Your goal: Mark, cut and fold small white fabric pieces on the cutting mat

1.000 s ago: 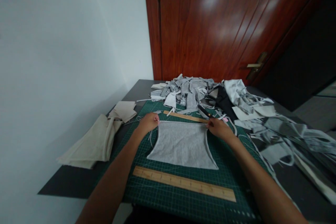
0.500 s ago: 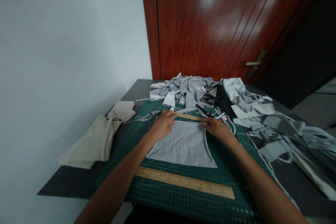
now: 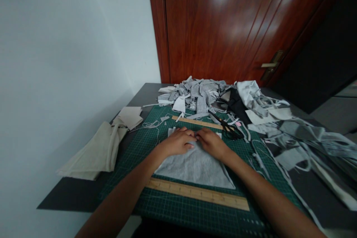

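A piece of light grey fabric lies on the green cutting mat, wider at its near edge than at the far one. At its far edge my left hand and my right hand meet, fingertips close together. Both hands are closed, pinching the cloth near its middle. Small far corners of it stick out on either side of the hands. A wooden ruler lies in front of the fabric, and another thin wooden ruler lies beyond it. Black-handled scissors rest just past my right hand.
Grey and white fabric scraps are heaped at the back. More fabric strips and a black cloth lie on the right. Folded beige cloth sits at the left edge. A white wall and a brown door bound the table.
My hands have moved inward from the fabric's two far corners to its middle. The fabric has shifted slightly nearer and wrinkled. The scissors by my right hand are now uncovered.
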A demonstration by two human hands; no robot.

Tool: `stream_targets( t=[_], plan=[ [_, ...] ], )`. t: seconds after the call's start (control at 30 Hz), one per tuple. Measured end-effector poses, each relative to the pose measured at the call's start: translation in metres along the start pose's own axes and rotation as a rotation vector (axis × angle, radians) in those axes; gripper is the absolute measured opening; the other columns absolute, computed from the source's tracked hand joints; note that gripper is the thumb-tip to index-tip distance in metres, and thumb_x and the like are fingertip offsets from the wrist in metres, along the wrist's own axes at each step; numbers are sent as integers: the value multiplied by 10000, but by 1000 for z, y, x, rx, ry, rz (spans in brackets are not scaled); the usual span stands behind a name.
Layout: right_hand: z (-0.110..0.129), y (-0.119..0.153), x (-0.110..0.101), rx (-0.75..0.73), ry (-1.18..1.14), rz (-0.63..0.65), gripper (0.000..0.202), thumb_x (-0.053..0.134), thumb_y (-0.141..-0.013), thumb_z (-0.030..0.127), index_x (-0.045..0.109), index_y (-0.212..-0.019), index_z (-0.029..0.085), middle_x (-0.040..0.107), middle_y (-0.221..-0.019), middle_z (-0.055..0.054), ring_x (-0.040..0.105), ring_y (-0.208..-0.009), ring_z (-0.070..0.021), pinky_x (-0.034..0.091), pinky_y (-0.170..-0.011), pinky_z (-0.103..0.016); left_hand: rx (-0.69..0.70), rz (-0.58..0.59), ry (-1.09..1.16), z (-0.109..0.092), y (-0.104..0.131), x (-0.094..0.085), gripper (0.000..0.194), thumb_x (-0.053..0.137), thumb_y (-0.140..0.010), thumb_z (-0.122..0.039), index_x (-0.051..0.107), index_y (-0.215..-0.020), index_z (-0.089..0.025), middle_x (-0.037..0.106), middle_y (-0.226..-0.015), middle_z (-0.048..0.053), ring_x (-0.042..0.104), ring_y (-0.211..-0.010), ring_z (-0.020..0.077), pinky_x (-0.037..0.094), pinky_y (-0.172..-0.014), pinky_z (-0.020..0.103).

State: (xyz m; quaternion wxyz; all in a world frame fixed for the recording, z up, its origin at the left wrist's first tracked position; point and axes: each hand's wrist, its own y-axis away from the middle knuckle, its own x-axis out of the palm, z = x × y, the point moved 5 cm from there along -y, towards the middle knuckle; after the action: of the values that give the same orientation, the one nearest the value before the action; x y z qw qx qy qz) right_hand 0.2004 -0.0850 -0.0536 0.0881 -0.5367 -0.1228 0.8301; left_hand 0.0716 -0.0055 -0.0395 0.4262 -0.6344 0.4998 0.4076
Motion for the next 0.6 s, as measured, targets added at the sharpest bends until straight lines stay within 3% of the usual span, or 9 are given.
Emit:
stream_targets(
  t=[0.2,0.37,0.6],
  plan=[
    [-16,0,4,159,162,6,232,460,-1026,148,681,-957,154,658,-976,-112,629,-932,-214,458,-844,-293,-169,-201,46,27,-7,10,201,489,-977,-143,686,-982,-180,616,-1014,79,571,-1032,233,457,-940,360],
    [-13,0,1,154,175,29,216,485,-995,119,697,-1016,152,645,-1024,-114,630,-957,-211,452,-839,-283,-194,-194,-8,34,-7,13,267,438,-933,-44,659,-859,-175,597,-939,80,566,-965,234,454,-899,356],
    [-14,0,-1,131,206,-28,175,544,-938,104,705,-973,167,651,-1035,-114,596,-1000,-244,407,-878,-335,-207,-189,-12,34,-6,8,250,453,-916,-41,647,-832,-174,591,-944,83,568,-987,233,461,-899,354]
  ],
)
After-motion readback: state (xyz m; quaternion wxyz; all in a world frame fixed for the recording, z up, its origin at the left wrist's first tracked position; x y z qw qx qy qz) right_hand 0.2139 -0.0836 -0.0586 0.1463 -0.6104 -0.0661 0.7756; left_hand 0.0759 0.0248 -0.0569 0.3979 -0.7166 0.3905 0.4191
